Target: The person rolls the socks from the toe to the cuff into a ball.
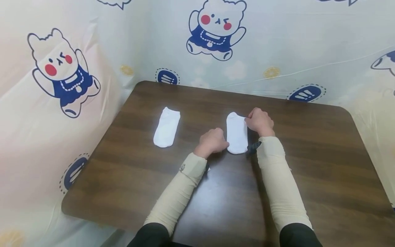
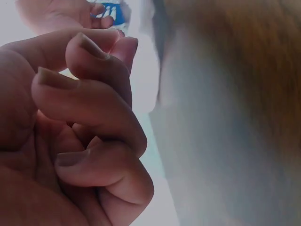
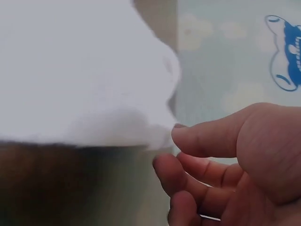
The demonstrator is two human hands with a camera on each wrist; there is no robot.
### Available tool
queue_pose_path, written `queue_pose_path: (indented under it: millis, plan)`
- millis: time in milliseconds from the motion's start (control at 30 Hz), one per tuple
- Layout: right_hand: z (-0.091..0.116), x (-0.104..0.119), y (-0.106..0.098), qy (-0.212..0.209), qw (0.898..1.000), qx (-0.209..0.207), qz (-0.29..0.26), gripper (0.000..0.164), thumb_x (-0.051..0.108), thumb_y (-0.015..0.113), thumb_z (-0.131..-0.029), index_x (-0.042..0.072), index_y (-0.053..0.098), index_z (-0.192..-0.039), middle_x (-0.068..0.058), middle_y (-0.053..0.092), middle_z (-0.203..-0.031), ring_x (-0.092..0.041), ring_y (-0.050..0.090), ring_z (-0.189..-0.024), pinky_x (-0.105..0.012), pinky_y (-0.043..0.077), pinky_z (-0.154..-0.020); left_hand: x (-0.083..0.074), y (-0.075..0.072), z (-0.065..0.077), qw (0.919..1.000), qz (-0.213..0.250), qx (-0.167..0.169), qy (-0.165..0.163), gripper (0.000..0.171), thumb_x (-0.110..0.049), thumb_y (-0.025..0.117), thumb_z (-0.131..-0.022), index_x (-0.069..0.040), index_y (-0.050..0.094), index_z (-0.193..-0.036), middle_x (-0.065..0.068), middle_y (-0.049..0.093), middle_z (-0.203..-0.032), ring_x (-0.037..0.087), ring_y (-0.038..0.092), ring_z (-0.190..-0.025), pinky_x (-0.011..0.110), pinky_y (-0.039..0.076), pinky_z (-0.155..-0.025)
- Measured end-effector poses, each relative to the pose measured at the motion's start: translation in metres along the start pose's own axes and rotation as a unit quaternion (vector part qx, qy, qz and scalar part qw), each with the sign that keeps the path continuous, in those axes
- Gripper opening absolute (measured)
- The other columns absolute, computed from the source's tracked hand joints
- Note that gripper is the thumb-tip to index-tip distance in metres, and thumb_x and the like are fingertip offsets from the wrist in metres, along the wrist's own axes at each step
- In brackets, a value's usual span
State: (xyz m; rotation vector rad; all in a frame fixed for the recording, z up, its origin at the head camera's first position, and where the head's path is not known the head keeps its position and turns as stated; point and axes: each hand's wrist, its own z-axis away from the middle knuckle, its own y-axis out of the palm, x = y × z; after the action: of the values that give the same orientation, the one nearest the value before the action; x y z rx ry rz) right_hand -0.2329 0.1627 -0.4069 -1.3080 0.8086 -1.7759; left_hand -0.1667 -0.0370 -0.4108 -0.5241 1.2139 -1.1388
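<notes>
Right white sock (image 1: 237, 135), partly behind both hands (image 1: 213, 141) (image 1: 260, 121)

Cropped edges and blurred wood

In the head view, the bottom edge cuts off the dark sleeves (image 1: 151, 235) and the tabletop (image 1: 123, 178); the right edge crops a printed bear (image 1: 382, 63). A black object (image 1: 253, 146) by the right wrist is partly hidden, and a mark (image 1: 182, 167) on the left cuff is too small to read. The left wrist view blurs the tabletop. In the right wrist view, the sock (image 3: 84, 70) runs past the left and top edges.
</notes>
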Motion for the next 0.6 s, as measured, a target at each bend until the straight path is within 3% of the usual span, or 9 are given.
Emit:
queue_pose_path:
  millis: [133, 333, 467, 567, 600]
  plan:
    - [-0.004, 0.027, 0.001, -0.025, 1.0, -0.018, -0.001, 0.027, 0.025, 0.057, -0.1, 0.002, 0.057, -0.112, -0.018, 0.061, -0.104, -0.038, 0.058, -0.092, -0.053, 0.044, -0.079, 0.019, -0.02, 0.017, 0.9991, 0.033, -0.023, -0.015, 0.042, -0.027, 0.066, -0.091, -0.015, 0.047, -0.055, -0.003, 0.04, -0.051, 0.016, 0.044, -0.049, 0.033, 0.037, -0.049]
    - [-0.011, 0.095, 0.02, -0.075, 0.997, 0.011, 0.023, 0.026, 0.029, 0.055, -0.1, 0.009, 0.063, -0.117, -0.011, 0.063, -0.119, -0.031, 0.058, -0.095, -0.055, 0.046, -0.081, 0.067, -0.056, 0.049, 0.9949, 0.055, -0.076, -0.036, 0.047, -0.031, 0.067, -0.093, -0.016, 0.05, -0.052, -0.005, 0.04, -0.048, 0.012, 0.039, -0.044, 0.03, 0.034, -0.045]
    - [-0.011, 0.159, 0.047, -0.133, 0.99, 0.041, 0.007, 0.023, 0.028, 0.057, -0.098, 0.01, 0.062, -0.085, -0.003, 0.059, -0.081, -0.022, 0.05, -0.069, -0.044, 0.043, -0.065, 0.109, -0.087, 0.074, 0.9835, 0.055, -0.146, -0.092, 0.042, -0.029, 0.067, -0.091, -0.013, 0.054, -0.055, -0.002, 0.046, -0.053, 0.018, 0.045, -0.051, 0.035, 0.037, -0.05]
    - [-0.008, 0.198, 0.066, -0.156, 0.986, 0.055, -0.021, 0.036, 0.025, 0.059, -0.097, 0.01, 0.052, -0.066, -0.003, 0.043, -0.058, -0.022, 0.042, -0.054, -0.037, 0.035, -0.054, 0.136, -0.104, 0.092, 0.9725, 0.078, -0.172, -0.136, 0.043, -0.027, 0.065, -0.093, -0.009, 0.055, -0.055, 0.003, 0.046, -0.053, 0.021, 0.046, -0.051, 0.036, 0.036, -0.05]
    - [-0.007, 0.208, 0.071, -0.158, 0.986, 0.054, -0.028, 0.036, 0.023, 0.06, -0.097, 0.01, 0.053, -0.064, -0.003, 0.043, -0.057, -0.022, 0.043, -0.053, -0.037, 0.035, -0.052, 0.143, -0.108, 0.096, 0.9703, 0.086, -0.174, -0.145, 0.044, -0.027, 0.063, -0.094, -0.008, 0.055, -0.055, 0.003, 0.046, -0.052, 0.021, 0.045, -0.05, 0.036, 0.035, -0.05]
